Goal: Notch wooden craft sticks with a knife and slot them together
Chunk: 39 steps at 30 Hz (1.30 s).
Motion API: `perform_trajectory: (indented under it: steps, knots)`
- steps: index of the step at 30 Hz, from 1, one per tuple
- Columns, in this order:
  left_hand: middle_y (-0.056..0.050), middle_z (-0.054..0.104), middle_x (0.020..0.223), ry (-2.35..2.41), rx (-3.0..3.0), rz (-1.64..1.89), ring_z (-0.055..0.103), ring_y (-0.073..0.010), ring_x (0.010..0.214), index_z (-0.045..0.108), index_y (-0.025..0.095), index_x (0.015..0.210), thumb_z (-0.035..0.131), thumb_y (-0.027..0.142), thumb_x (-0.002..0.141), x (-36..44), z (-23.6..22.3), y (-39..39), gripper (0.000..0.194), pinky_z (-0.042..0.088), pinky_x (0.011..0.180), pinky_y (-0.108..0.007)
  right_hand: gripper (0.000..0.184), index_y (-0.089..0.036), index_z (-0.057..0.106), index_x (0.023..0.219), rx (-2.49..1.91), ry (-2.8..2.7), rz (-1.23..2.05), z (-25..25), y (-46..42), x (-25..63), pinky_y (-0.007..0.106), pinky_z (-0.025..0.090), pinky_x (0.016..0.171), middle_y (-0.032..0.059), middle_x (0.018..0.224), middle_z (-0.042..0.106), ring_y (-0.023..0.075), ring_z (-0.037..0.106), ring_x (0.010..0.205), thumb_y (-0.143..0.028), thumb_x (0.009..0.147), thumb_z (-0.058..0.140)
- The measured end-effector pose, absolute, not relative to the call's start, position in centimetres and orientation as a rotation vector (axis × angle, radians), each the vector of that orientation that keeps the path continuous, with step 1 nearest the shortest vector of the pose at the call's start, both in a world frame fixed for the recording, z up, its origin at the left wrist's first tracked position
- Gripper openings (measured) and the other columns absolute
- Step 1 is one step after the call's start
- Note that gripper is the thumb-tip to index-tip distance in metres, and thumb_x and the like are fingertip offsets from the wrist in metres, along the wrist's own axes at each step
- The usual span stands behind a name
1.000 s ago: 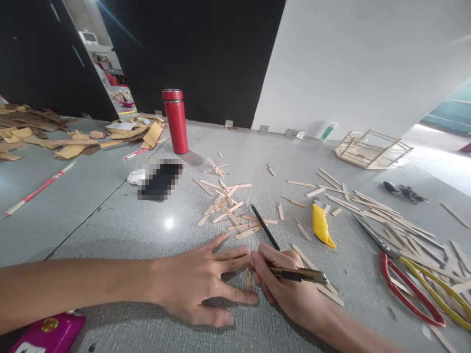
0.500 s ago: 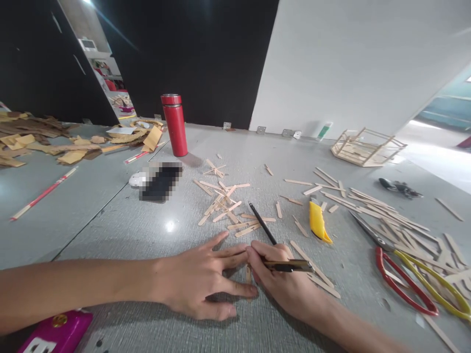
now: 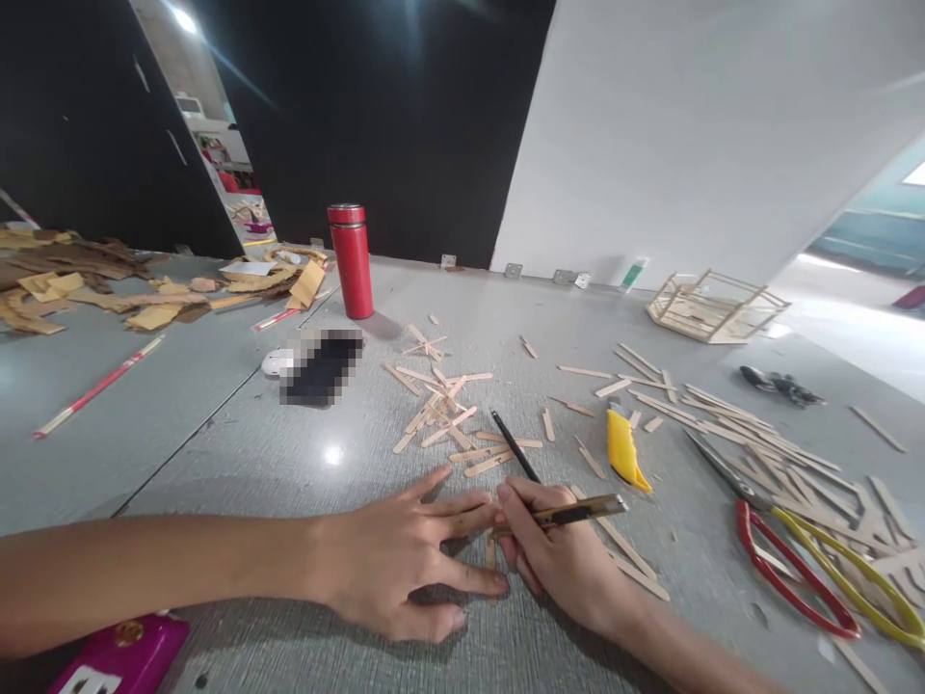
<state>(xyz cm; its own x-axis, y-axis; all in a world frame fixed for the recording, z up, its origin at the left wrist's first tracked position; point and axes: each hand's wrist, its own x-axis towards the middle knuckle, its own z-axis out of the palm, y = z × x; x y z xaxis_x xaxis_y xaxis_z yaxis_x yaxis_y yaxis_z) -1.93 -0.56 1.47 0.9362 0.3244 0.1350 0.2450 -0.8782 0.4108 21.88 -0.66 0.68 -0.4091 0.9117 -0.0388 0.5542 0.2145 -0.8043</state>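
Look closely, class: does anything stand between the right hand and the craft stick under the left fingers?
Nothing visible blocks the right hand from the craft stick; fingers of the left hand cross it, leaving its middle bare.

From where I stand, no text, label, brand, number or sign can be made out on anything here; any print on the shiny purple packet (image 3: 148, 648) at the table's near edge is too unclear to read.

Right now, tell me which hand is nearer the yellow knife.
Right. The right hand is left and in front of the yellow knife; the left hand lies farther left.
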Motion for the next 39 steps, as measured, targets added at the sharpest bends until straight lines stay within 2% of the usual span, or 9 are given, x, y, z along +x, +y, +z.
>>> perform_trajectory:
  steps: [4,10,17,21,26,33,39]
  knots:
    - [-0.016,0.027,0.168,0.415,2.689,0.268,0.028,-0.0388,0.154,0.054,0.026,0.149,0.053,0.038,0.100,-1.89,1.56,-0.54,0.050,0.011,0.123,-0.070,0.047,-0.024,0.046,0.071,-1.361,-2.057,1.010,0.27,-0.82,22.00,0.023,0.037,0.039,-0.0058,0.050,0.054,0.0094,0.046,0.034,-0.049,0.108,0.034]
    - [-0.015,0.028,0.168,0.407,2.680,0.289,0.028,-0.0391,0.154,0.055,0.027,0.149,0.054,0.037,0.100,-1.89,1.65,-0.61,0.050,0.012,0.123,-0.069,0.047,-0.024,0.045,0.068,-1.368,-2.108,0.877,0.79,-0.98,21.86,0.028,0.043,0.056,-0.0069,0.045,0.051,0.0106,0.045,0.037,-0.045,0.109,0.034]
    - [-0.015,0.024,0.169,0.406,2.675,0.242,0.022,-0.0373,0.156,0.052,0.027,0.150,0.053,0.038,0.100,-1.80,1.69,-0.63,0.051,0.008,0.124,-0.069,0.043,-0.025,0.044,0.068,-1.360,-2.138,0.748,0.39,-1.09,21.82,0.034,0.039,0.066,-0.0023,0.056,0.055,0.0163,0.046,0.053,-0.043,0.106,0.037]
    - [-0.014,0.029,0.168,0.429,2.665,0.240,0.023,-0.0367,0.156,0.053,0.027,0.150,0.053,0.038,0.101,-1.67,2.15,-0.84,0.050,0.009,0.124,-0.068,0.042,-0.025,0.039,0.069,-1.331,-2.104,0.819,0.42,-1.19,21.43,0.031,0.040,0.060,-0.0036,0.056,0.051,0.0152,0.047,0.052,-0.042,0.107,0.034]
    - [-0.014,0.033,0.166,0.454,2.697,0.204,0.023,-0.0335,0.157,0.051,0.029,0.150,0.052,0.036,0.101,-1.54,2.39,-1.00,0.050,0.010,0.125,-0.066,0.045,-0.025,0.040,0.067,-1.309,-2.059,0.967,0.84,-1.13,21.16,0.025,0.042,0.050,-0.0059,0.052,0.049,0.0117,0.047,0.044,-0.042,0.108,0.033]
    - [-0.016,0.031,0.167,0.426,2.704,0.259,0.029,-0.0367,0.154,0.055,0.027,0.148,0.053,0.033,0.098,-1.61,2.05,-0.74,0.050,0.013,0.124,-0.068,0.044,-0.024,0.045,0.068,-1.352,-2.022,0.982,0.64,-1.12,21.32,0.025,0.043,0.050,-0.0049,0.052,0.052,0.0123,0.051,0.045,-0.041,0.107,0.036]
    - [-0.018,0.031,0.166,0.411,2.705,0.259,0.025,-0.0376,0.155,0.054,0.026,0.149,0.053,0.033,0.099,-1.59,2.00,-0.67,0.051,0.013,0.123,-0.069,0.048,-0.024,0.045,0.068,-1.393,-1.966,0.979,0.77,-1.54,21.18,0.023,0.041,0.043,-0.0068,0.046,0.051,0.0105,0.046,0.034,-0.048,0.108,0.032]
